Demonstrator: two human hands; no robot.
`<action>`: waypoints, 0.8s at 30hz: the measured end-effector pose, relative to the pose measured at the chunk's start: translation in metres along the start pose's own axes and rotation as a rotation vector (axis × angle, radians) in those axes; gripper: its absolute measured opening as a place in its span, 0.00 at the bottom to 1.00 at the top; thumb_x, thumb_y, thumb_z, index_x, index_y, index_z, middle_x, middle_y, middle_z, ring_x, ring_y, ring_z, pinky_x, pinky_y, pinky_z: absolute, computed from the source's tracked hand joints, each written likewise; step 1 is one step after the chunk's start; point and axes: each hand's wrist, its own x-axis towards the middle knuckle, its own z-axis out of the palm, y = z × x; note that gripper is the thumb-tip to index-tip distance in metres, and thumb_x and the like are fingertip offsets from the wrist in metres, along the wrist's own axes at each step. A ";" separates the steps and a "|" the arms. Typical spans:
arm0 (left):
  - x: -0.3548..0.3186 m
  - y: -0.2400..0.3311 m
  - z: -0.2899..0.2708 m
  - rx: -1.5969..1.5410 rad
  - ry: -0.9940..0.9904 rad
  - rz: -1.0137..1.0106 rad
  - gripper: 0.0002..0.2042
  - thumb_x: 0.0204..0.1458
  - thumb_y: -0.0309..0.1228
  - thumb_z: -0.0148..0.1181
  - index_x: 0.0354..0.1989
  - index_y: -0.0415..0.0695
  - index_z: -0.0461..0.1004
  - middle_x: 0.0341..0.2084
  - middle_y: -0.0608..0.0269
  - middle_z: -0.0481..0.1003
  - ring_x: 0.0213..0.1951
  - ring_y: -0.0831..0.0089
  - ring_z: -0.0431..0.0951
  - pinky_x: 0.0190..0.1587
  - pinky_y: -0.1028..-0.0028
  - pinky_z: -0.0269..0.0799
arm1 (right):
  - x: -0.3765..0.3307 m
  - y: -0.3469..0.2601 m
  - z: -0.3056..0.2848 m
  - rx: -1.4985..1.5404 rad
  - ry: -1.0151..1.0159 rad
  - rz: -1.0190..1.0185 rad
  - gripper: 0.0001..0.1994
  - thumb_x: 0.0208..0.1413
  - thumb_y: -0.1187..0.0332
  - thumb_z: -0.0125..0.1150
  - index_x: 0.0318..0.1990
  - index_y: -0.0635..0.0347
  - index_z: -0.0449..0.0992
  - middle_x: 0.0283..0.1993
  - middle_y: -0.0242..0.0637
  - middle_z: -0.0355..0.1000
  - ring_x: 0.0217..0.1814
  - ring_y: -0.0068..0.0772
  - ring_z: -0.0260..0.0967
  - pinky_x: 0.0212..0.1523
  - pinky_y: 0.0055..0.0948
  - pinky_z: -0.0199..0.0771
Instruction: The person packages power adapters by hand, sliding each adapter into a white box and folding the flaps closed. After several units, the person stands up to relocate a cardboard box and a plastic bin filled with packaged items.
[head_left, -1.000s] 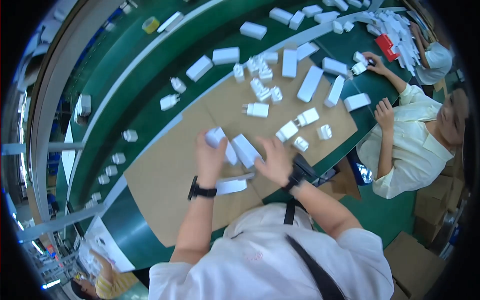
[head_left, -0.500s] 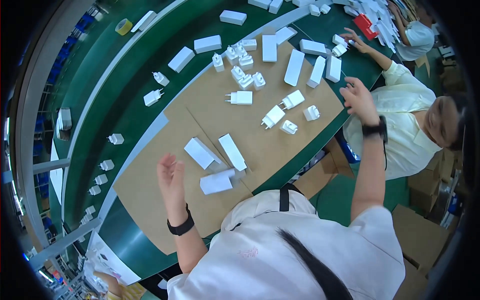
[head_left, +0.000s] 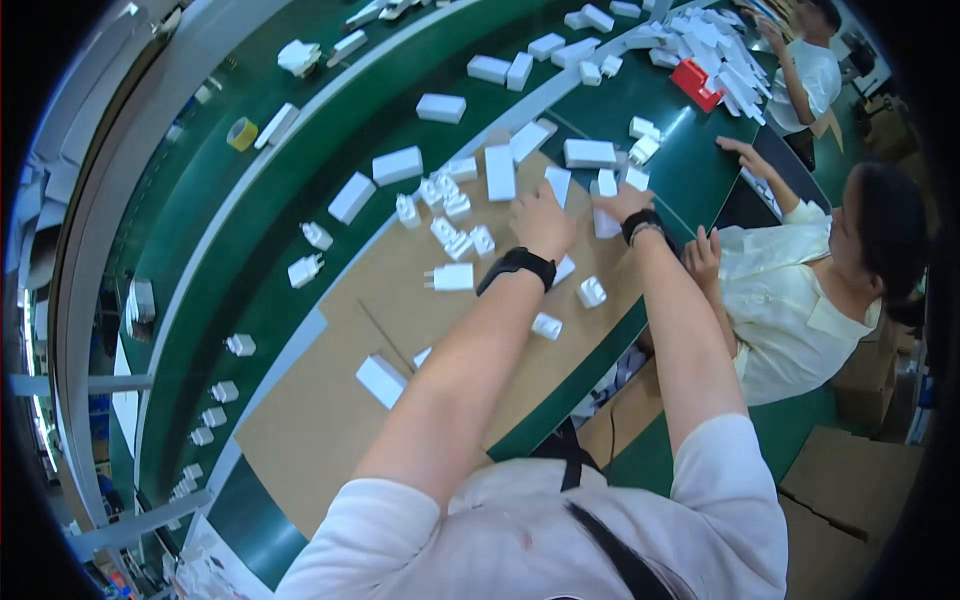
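Both my arms reach out over the brown cardboard sheet (head_left: 330, 400) to its far end. My right hand (head_left: 622, 203), with a dark band on the wrist, is closed across a long white box (head_left: 604, 224) that shows above and below the fingers. My left hand (head_left: 541, 220), wearing a black watch, rests palm down beside a tilted white box (head_left: 558, 184) and an upright one (head_left: 500, 172); its fingertips are hidden. Small white plug adapters (head_left: 458, 240) lie in a cluster just left of it. One adapter (head_left: 453, 277) lies next to my left wrist.
A green conveyor belt (head_left: 300, 190) curves round the sheet, carrying white boxes and adapters. A person in a pale yellow shirt (head_left: 790, 290) sits at the right, one hand (head_left: 705, 255) near my right forearm. Another person (head_left: 805, 70), a red box (head_left: 695, 78), a tape roll (head_left: 240, 133).
My hands left the boxes close to my body. The left hand has stretched forward from the near end of the sheet, and the right hand has swung in from the far right onto a box.
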 end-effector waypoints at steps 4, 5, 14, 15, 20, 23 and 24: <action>0.036 -0.028 0.047 0.017 0.054 -0.075 0.32 0.39 0.35 0.62 0.55 0.42 0.56 0.41 0.43 0.67 0.43 0.48 0.69 0.44 0.57 0.66 | -0.016 -0.003 -0.026 0.142 0.048 -0.185 0.29 0.29 0.47 0.61 0.38 0.59 0.76 0.41 0.54 0.71 0.45 0.49 0.69 0.47 0.37 0.68; 0.031 -0.020 0.042 0.012 0.051 -0.099 0.32 0.39 0.35 0.62 0.55 0.42 0.56 0.41 0.43 0.67 0.43 0.48 0.69 0.44 0.57 0.66 | -0.025 0.010 -0.044 0.124 0.100 -0.250 0.28 0.30 0.49 0.62 0.37 0.63 0.76 0.35 0.53 0.73 0.37 0.45 0.73 0.41 0.34 0.71; -0.199 -0.090 -0.176 -0.467 0.189 -0.216 0.32 0.39 0.32 0.59 0.55 0.35 0.55 0.46 0.41 0.66 0.47 0.52 0.70 0.47 0.63 0.67 | -0.266 -0.044 -0.068 0.684 -0.699 -0.771 0.26 0.36 0.69 0.69 0.47 0.63 0.70 0.49 0.37 0.61 0.47 0.29 0.64 0.44 0.26 0.69; -0.228 -0.122 -0.176 -0.344 0.260 -0.304 0.32 0.39 0.31 0.60 0.54 0.34 0.56 0.44 0.42 0.67 0.45 0.52 0.71 0.45 0.64 0.69 | -0.282 -0.056 -0.035 0.629 -0.636 -0.912 0.25 0.36 0.66 0.69 0.46 0.64 0.71 0.50 0.40 0.62 0.49 0.35 0.64 0.45 0.28 0.68; -0.295 -0.201 -0.148 -0.167 0.311 -0.500 0.33 0.42 0.30 0.62 0.56 0.32 0.52 0.40 0.45 0.68 0.41 0.63 0.73 0.39 0.69 0.72 | -0.321 -0.101 0.002 0.322 -0.543 -0.989 0.38 0.37 0.50 0.66 0.55 0.62 0.63 0.54 0.52 0.62 0.56 0.49 0.61 0.53 0.36 0.63; -0.318 -0.221 -0.131 -0.719 0.331 -0.433 0.32 0.47 0.32 0.60 0.57 0.34 0.52 0.43 0.43 0.67 0.40 0.63 0.74 0.39 0.69 0.72 | -0.303 -0.088 -0.028 0.566 -0.484 -1.131 0.35 0.40 0.56 0.67 0.58 0.57 0.61 0.53 0.46 0.65 0.53 0.44 0.63 0.50 0.36 0.65; -0.333 -0.226 -0.134 -0.551 0.376 -0.548 0.31 0.48 0.32 0.59 0.58 0.36 0.52 0.43 0.43 0.67 0.40 0.62 0.74 0.39 0.69 0.72 | -0.295 -0.087 -0.072 0.554 -0.537 -1.030 0.33 0.40 0.61 0.68 0.56 0.56 0.64 0.50 0.40 0.67 0.50 0.34 0.65 0.46 0.31 0.67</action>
